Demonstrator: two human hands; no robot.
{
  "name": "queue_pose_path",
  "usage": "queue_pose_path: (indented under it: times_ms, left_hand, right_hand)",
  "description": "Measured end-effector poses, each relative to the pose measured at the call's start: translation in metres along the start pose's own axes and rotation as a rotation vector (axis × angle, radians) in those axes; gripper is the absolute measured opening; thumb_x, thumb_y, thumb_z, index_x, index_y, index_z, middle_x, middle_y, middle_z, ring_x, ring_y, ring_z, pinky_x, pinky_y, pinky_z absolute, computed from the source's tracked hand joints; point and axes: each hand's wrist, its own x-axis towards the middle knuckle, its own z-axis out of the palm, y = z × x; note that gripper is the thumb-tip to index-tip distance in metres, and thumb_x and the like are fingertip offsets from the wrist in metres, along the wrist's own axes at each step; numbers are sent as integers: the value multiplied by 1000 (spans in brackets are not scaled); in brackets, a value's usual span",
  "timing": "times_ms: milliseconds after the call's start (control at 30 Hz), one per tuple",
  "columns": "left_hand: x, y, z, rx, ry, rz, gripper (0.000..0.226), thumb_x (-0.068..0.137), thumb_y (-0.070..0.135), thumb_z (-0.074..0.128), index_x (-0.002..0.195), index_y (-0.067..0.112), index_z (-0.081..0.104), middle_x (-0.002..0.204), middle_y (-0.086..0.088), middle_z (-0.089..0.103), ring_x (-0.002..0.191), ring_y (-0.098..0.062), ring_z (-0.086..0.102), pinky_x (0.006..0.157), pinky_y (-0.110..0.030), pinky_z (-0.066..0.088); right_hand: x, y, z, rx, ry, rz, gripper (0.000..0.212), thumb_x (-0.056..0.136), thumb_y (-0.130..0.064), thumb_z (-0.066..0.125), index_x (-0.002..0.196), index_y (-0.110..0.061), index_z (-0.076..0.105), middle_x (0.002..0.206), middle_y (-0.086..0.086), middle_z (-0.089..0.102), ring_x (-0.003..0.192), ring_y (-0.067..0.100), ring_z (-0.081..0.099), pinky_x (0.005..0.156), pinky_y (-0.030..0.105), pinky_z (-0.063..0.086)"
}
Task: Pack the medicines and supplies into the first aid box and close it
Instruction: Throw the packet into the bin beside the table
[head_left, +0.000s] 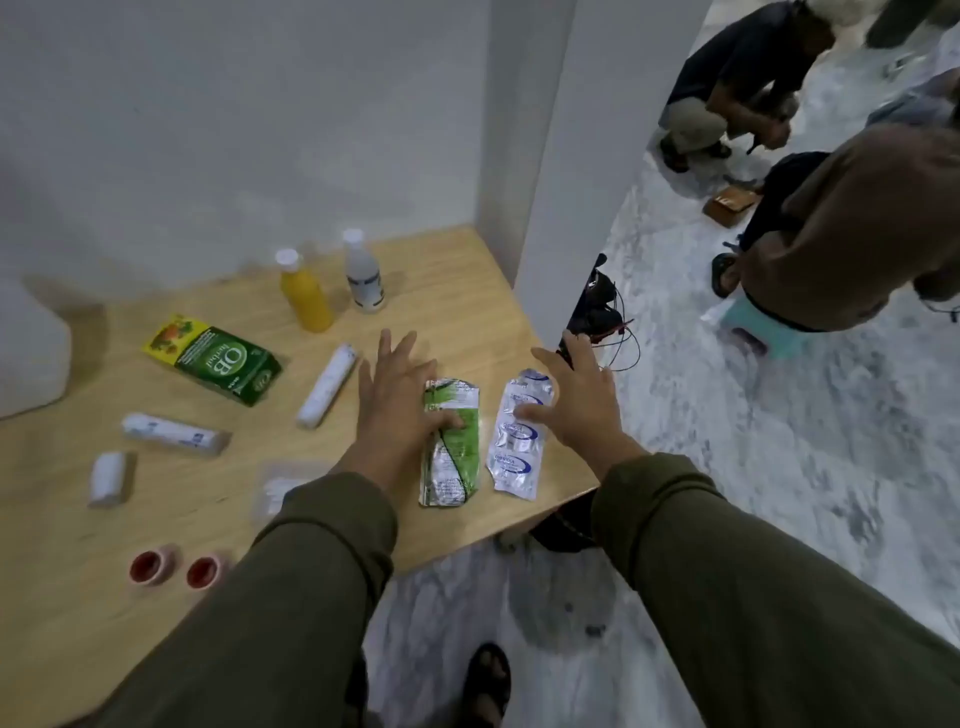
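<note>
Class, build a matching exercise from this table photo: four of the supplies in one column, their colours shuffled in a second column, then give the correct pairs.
Things:
1. carton
2. bottle at the back left
3. strip under the right hand
4. two small cups

Colours:
A. red inside
B. silver with blue print
C. dark green
D. yellow

Pairs: 1-C, 2-D, 3-B, 4-A

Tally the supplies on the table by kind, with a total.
Bottles: 2, yellow bottle and clear bottle
Boxes: 1, green box
White rolls: 3
Blister strips: 2, green strip and white-blue strip
Tape rolls: 2
Clear pouch: 1
Total: 11
</note>
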Motion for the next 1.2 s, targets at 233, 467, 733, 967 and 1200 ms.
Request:
queue_pose_path:
  times_ms: [233,467,733,967,1200]
  left_hand:
    - [10,1,4,28,12,7,66,60,47,82,119,22,63,158,2,19,148,-20,-4,117,-46,5]
    - [16,5,2,2,-18,-6,60,65,42,81,115,13,65,156,2,25,148,-19,0,117,-40,8]
    - [33,28,-8,-171,50,205,26,84,29,68,97,7,73,150,2,37,147,-17,10,115,-38,11]
    - [58,112,-21,-317,-21,376,33,92,26,59,115,3,63,146,-3,44,147,-16,13,116,-36,17]
    - [85,182,33,-249,-177,509,33,96,26,51,116,5,65,151,-1,37,147,-19,15,115,-44,22]
  right_hand:
    - [8,12,5,19,-29,99,68,68,-47,77,128,-24,52,159,1,9,147,20,4,116,50,6]
    - [9,14,11,36,25,153,52,72,-42,76,113,-15,60,157,1,16,147,21,6,115,51,16]
    - [-10,14,-23,220,226,369,22,82,-30,69,96,-13,69,154,2,27,147,18,5,116,50,14]
    - [-41,40,-89,307,530,593,15,83,-31,69,73,-21,62,146,5,39,142,23,25,111,49,24]
    - [-61,99,-107,364,649,809,12,86,-28,63,77,-20,62,142,3,41,135,21,34,105,40,27]
